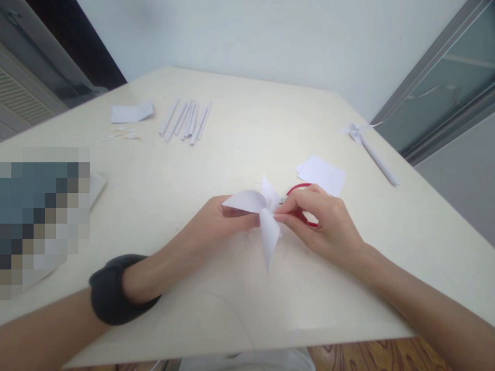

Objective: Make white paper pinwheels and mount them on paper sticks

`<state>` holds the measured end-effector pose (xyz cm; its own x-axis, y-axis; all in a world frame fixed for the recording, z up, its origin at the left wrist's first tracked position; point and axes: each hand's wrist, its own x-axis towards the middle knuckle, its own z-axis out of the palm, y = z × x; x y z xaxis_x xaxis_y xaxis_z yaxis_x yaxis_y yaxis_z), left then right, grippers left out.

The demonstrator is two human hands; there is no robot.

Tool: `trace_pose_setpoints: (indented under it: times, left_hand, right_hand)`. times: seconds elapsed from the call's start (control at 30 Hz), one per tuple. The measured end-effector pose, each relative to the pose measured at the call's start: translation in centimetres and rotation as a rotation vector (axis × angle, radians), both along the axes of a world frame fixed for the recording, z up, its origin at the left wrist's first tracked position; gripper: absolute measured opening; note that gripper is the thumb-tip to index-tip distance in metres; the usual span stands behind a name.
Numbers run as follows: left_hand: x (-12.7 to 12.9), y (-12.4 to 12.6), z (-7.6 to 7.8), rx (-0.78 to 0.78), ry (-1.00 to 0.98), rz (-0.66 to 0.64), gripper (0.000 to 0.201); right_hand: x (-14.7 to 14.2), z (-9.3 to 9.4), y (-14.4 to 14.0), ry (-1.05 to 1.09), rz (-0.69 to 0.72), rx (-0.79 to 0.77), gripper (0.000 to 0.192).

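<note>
In the head view, one white paper pinwheel is over the table, its left side held by the left hand and its middle pinched by the right hand. The right hand hides part of one pair of red scissors, near at least two paper squares. Farther off lie one stick pinwheel and paper tubes too bunched to count.

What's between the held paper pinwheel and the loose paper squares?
Head view: part of the right hand and the red-handled scissors, which it partly hides, lie between the pinwheel and squares.
</note>
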<state>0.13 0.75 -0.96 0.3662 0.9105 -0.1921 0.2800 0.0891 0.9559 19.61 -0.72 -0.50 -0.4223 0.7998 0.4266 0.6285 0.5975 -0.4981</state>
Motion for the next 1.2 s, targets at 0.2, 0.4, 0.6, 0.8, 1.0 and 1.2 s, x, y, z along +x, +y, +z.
trace_pose_setpoints:
  times: [0.2, 0.4, 0.6, 0.8, 1.0, 1.2]
  left_hand:
    - [-0.2, 0.3, -0.3, -0.156, -0.191, -0.078, 0.013]
    - [-0.2, 0.4, -0.3, -0.095, -0.11, -0.049, 0.013]
    - [-0.1, 0.1, -0.3, -0.162, -0.221, -0.103, 0.011]
    - [-0.1, 0.3, -0.3, -0.139, -0.229, -0.121, 0.008]
    - [-0.3, 0.3, 0.5, 0.178, -0.01, -0.132, 0.01]
    - [-0.4, 0.3, 0.5, 0.209, 0.037, -0.122, 0.008]
  right_hand:
    - [-0.1, 0.2, -0.1, -0.12, 0.018, 0.162, 0.008]
    - [-0.2, 0.3, -0.2, -0.146, 0.065, 0.211, 0.008]
    - [-0.1, 0.0, -0.3, -0.175, 0.073, 0.204, 0.009]
    - [-0.4, -0.6, -0.1, -0.167, 0.105, 0.136, 0.011]
    - [-0.4, -0.8, -0.2, -0.13, 0.108, 0.053, 0.013]
    - [-0.3, -0.9, 0.0, -0.137, 0.111, 0.039, 0.015]
